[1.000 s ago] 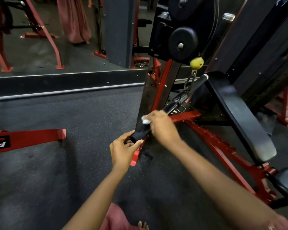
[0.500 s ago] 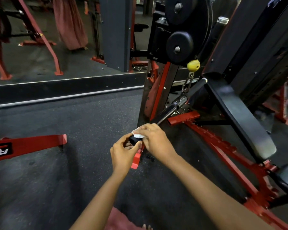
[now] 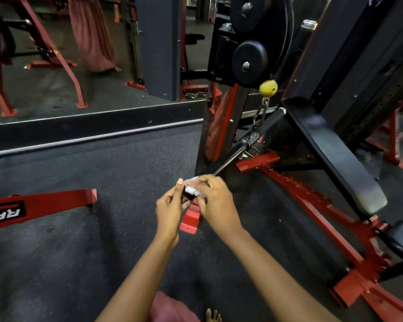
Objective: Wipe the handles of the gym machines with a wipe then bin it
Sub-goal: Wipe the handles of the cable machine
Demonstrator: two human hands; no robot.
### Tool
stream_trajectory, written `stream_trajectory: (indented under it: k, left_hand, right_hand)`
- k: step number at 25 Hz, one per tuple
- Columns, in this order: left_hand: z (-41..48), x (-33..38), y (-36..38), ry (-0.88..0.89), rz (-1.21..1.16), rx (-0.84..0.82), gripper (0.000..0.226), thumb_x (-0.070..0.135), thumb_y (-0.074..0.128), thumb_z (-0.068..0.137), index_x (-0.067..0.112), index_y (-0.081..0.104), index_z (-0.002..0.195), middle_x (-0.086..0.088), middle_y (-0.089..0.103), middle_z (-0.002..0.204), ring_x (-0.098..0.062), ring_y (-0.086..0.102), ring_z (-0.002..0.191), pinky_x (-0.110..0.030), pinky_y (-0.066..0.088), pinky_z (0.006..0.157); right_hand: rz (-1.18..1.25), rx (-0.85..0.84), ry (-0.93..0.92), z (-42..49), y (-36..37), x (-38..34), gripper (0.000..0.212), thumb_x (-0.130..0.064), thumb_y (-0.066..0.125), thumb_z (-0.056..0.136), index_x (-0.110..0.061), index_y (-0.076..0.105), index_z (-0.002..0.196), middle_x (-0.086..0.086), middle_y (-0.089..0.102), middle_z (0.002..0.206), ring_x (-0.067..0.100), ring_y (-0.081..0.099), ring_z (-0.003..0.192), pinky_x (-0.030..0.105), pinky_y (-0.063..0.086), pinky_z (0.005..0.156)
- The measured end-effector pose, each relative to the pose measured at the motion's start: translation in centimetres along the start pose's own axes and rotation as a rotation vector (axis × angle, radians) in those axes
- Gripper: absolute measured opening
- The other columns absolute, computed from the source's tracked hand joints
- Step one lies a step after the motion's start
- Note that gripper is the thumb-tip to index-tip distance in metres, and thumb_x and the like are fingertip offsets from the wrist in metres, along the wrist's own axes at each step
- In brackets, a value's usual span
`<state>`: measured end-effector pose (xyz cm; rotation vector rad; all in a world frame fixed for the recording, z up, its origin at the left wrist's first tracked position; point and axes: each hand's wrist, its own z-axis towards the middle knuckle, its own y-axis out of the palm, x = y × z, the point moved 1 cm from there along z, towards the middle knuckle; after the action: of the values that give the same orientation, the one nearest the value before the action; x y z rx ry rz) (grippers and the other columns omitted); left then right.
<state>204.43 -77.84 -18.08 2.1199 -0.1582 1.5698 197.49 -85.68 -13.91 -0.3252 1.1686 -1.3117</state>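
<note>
Had the right hand [image 3: 215,203] curled over the near end of the handle [image 3: 233,156], fingers bent and pinching the white wipe [image 3: 192,189] down onto the black grip. Had the left hand [image 3: 169,211] touching it, fingers curled in round the very tip of that handle from below, thumb straight up against the wipe's edge. Found the wipe bunched small between the two hands, draped over the handle's end and mostly hidden by knuckles. Could not tell how far round the grip it went.

Followed the handle up and away to the right: a long black bar, tilted, clipped near its middle to a short steel chain [image 3: 261,112] hanging from a yellow ball [image 3: 268,88]. Spotted black weight plates [image 3: 249,59] on the machine right above that ball.

Saw a red foot [image 3: 191,219] of the machine's frame poking out on the floor [image 3: 102,170] directly under the hands. Saw a black padded backrest [image 3: 335,154] sloping down on the right, mounted over a red toothed rail [image 3: 316,205]. Caught a separate red beam [image 3: 44,203] with white lettering lying on the dark speckled floor, well off to the left. Noted a wall mirror [image 3: 56,66] across the back, gym gear reflected in it. Glimpsed bare toes [image 3: 213,316] and pink cloth [image 3: 170,307] at the bottom edge.
</note>
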Motion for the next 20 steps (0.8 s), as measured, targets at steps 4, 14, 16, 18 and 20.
stream_trajectory:
  k: [4,14,16,18,20]
  left_hand:
    - [-0.7,0.6,0.1,-0.027,-0.123,0.005,0.034,0.036,0.046,0.095,0.011,0.069,0.095,0.0,0.075,0.077,-0.007,0.07,0.072,-0.019,0.056,0.064]
    - [-1.8,1.5,-0.3,-0.11,-0.202,-0.075,0.046,0.041,0.04,0.096,0.006,0.069,0.097,-0.011,0.073,0.088,-0.015,0.071,0.08,-0.026,0.058,0.073]
    - [-1.9,1.6,0.0,-0.136,-0.165,-0.103,0.044,0.04,0.043,0.095,0.004,0.068,0.098,-0.014,0.073,0.091,-0.017,0.071,0.077,-0.025,0.058,0.07]
    - [-2.1,1.7,0.4,-0.163,-0.105,-0.142,0.036,0.033,0.052,0.093,0.002,0.067,0.102,-0.018,0.071,0.097,-0.02,0.068,0.079,-0.025,0.058,0.069]
    - [-2.0,1.8,0.9,-0.151,0.002,-0.183,0.025,0.026,0.062,0.088,0.007,0.069,0.102,-0.021,0.068,0.102,-0.025,0.063,0.085,-0.026,0.057,0.073]
  right_hand:
    - [-0.105,-0.019,-0.007,1.4,-0.2,-0.4,0.033,0.002,0.056,0.081,-0.011,0.067,0.11,0.008,0.063,0.106,0.025,0.054,0.098,0.027,0.044,0.088]
    - [-0.319,-0.007,-0.435,-2.1,-0.9,-0.2,0.032,0.0,0.073,0.069,-0.006,0.07,0.1,0.008,0.068,0.101,0.02,0.049,0.096,0.029,0.056,0.068]
    - [-0.256,0.002,-0.427,-3.0,-1.4,0.8,0.027,-0.003,0.066,0.074,-0.008,0.07,0.1,0.008,0.067,0.102,0.02,0.051,0.097,0.027,0.052,0.077]
    - [-0.15,0.146,-0.274,-3.0,-2.1,2.1,0.028,-0.001,0.058,0.077,-0.01,0.071,0.1,0.007,0.067,0.101,0.017,0.052,0.097,0.019,0.042,0.089]
    - [-0.074,0.33,0.028,-1.8,-2.6,3.3,0.036,0.01,0.058,0.075,-0.01,0.07,0.103,0.007,0.066,0.102,0.02,0.057,0.099,0.017,0.036,0.093]
